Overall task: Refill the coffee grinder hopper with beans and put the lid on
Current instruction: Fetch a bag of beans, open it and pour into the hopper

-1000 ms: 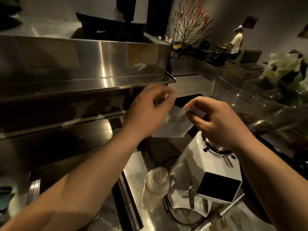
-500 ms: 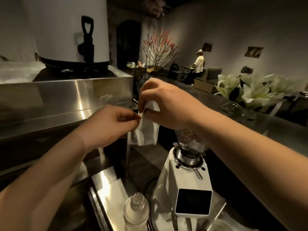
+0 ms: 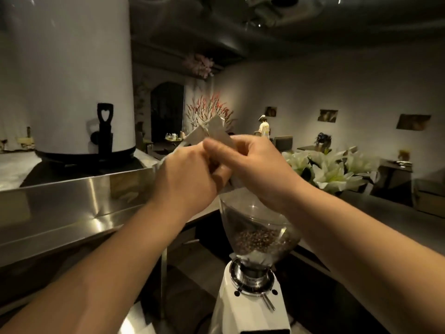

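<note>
Both hands work a pale paper bag directly above the open mouth of the hopper. The left hand is closed on the bag's lower part, and the right hand pinches its upper fold. The clear hopper sits on the white grinder, and beans fill only its lower part. The step in hand looks like the pour itself, or the last opening of the bag. No lid shows anywhere near the hopper. Next, the bag's mouth probably needs tipping down inside the hopper's rim so beans fall in, not onto the tabletop beside the grinder.
</note>
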A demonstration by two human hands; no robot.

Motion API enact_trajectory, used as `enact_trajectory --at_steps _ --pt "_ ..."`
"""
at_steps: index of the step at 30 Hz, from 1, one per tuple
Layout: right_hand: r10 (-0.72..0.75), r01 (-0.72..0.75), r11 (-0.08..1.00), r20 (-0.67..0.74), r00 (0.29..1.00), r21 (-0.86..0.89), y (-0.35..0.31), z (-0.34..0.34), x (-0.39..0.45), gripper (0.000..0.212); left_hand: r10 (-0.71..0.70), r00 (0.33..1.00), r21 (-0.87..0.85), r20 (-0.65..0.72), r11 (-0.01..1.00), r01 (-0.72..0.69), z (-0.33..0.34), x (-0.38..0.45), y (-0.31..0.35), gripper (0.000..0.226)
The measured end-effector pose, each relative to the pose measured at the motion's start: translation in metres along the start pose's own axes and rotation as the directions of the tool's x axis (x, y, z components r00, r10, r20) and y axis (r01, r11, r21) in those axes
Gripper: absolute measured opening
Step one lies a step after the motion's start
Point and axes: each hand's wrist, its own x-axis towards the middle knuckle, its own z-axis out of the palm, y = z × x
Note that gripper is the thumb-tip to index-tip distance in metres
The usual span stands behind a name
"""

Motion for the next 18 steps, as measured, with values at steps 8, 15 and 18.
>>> enact_trajectory --at_steps 8,15,18 --pt "0.130 -0.107 0.972 -0.097 0.987 0.210 0.025 -0.046 0.002 0.020 0.118 0.992 0.280 0.037 0.952 -0.123 0.033 0.025 0.040 0.025" --pt "0.040 -0.056 0.953 -0.060 0.997 -0.299 0.058 -0.085 0.005 0.016 0.143 0.983 0.438 0.116 0.881 -0.180 0.066 0.027 0.061 0.027" --pt "0.099 -0.104 0.987 -0.049 0.994 -0.124 0.067 -0.099 0.010 0.015 0.141 0.985 0.416 0.099 0.893 -0.169 0.076 0.029 0.064 0.027"
